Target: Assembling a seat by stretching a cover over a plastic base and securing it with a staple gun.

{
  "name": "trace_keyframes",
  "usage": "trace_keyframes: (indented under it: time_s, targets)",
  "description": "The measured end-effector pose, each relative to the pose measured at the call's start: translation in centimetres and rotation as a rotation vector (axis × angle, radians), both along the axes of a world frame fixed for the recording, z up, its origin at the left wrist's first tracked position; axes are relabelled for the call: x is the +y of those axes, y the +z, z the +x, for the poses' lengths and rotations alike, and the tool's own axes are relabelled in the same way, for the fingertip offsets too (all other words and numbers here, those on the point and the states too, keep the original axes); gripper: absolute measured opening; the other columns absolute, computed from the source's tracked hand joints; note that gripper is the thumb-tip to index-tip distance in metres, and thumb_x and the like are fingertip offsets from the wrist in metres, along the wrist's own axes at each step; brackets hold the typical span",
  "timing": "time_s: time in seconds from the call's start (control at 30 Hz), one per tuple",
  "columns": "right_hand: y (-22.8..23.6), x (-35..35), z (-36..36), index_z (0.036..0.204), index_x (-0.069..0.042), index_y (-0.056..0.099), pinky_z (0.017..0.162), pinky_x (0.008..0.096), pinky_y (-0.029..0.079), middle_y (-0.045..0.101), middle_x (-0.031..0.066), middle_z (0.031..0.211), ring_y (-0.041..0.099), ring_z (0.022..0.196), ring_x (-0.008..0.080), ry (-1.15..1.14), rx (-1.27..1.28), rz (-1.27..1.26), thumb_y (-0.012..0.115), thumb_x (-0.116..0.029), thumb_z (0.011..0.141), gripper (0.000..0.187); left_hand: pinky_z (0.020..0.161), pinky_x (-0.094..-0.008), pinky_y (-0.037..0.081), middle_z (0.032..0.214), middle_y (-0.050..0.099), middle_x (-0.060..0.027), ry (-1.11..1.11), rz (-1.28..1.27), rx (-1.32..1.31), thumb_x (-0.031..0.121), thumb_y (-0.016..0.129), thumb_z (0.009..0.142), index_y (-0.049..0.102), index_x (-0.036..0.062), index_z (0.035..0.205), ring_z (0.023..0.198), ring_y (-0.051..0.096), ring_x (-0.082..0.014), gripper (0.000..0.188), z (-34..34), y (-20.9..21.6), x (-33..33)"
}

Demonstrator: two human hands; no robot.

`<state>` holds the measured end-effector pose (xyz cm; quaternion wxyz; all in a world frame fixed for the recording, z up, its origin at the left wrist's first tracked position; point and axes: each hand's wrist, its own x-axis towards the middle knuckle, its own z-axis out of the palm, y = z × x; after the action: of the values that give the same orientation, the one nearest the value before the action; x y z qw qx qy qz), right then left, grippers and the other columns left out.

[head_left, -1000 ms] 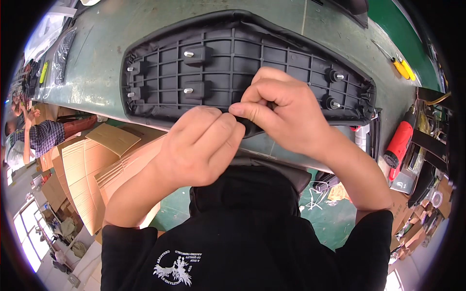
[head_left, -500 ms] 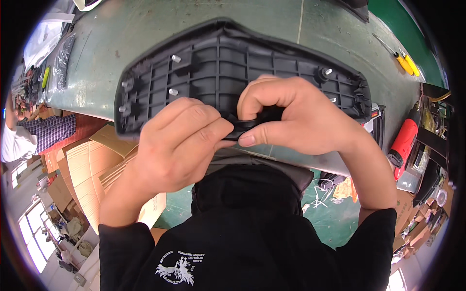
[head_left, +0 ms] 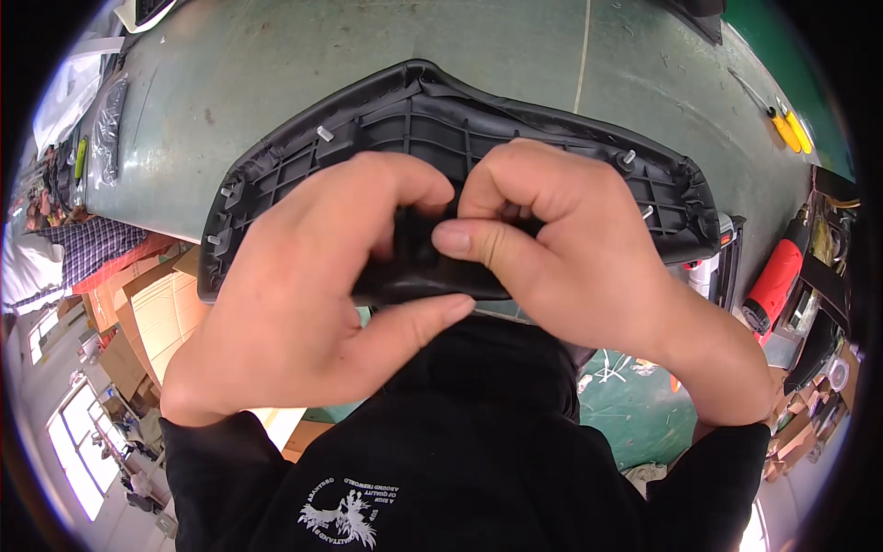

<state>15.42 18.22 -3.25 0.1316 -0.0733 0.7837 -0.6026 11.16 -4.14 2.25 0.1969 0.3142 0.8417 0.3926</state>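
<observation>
Black ribbed plastic panel (head_left: 434, 129) positioned at grey-green surface's (head_left: 515, 46) near edge | left hand (head_left: 294, 285): fingers parted wide around black rim (head_left: 425, 283) | right hand (head_left: 575, 239): fingers curled, hold undeterminable | rim could be creased by uneven pulling

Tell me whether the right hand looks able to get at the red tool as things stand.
Probably yes, once freed: the right hand is busy at the black panel, but the red tool lies farther right, with nothing seen covering its body.

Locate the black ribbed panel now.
In the head view, the ribbed panel is centred at the table's near edge, beneath the left hand and right hand.
</observation>
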Motion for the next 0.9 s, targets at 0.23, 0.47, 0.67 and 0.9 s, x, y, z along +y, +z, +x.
trace_keyframes:
  time_s: [0.23, 0.47, 0.67, 0.9]
  targets:
    - [-5.3, -1.9, 3.0, 0.085, -0.004, 0.065, 0.080, 0.0443, 0.056, 0.069, 0.0116, 0.087, 0.066, 0.086, 0.0343, 0.087, 0.377, 0.013, 0.088, -0.008, 0.085, 0.024, 0.086, -0.0440, 0.053, 0.106, 0.066, -0.0125, -0.342, -0.353, 0.000, 0.017, 0.093, 0.077, 0.071, 0.0030, 0.120, 0.095, 0.063, -0.0350, 0.050, -0.5, 0.4, 0.2]
    - [-6.0, -2.5, 3.6, 0.086, -0.006, 0.065, 0.082, 0.0431, 0.055, 0.066, 0.0084, 0.085, 0.064, 0.089, 0.0324, 0.044, 0.510, 0.145, 0.089, -0.012, 0.082, 0.025, 0.124, -0.0573, 0.034, 0.160, 0.059, -0.0189, -0.139, -0.343, 0.398, 0.021, 0.092, 0.076, 0.074, 0.0042, 0.092, 0.160, 0.036, -0.0507, 0.029, 3.4, -2.0, -1.3]
    - [-6.0, -2.4, 4.0, 0.085, -0.007, 0.064, 0.082, 0.0444, 0.053, 0.063, 0.0070, 0.086, 0.061, 0.088, 0.0316, 0.074, 0.556, 0.200, 0.089, -0.012, 0.083, 0.025, 0.116, -0.0575, 0.045, 0.150, 0.066, -0.0210, -0.219, -0.200, 0.456, 0.011, 0.087, 0.079, 0.074, 0.0060, 0.094, 0.146, 0.056, -0.0500, 0.021, 2.2, -3.4, -3.3]
    - [-6.3, -2.9, 4.1, 0.083, -0.008, 0.061, 0.081, 0.0441, 0.051, 0.060, 0.0057, 0.087, 0.059, 0.088, 0.0298, 0.059, 0.589, 0.272, 0.089, -0.014, 0.083, 0.028, 0.075, -0.0353, 0.061, 0.106, 0.071, -0.0087, -0.434, 0.014, 0.988, 0.008, 0.082, 0.072, 0.080, 0.0003, 0.104, 0.091, 0.069, -0.0255, 0.033, 6.6, -7.7, -6.2]
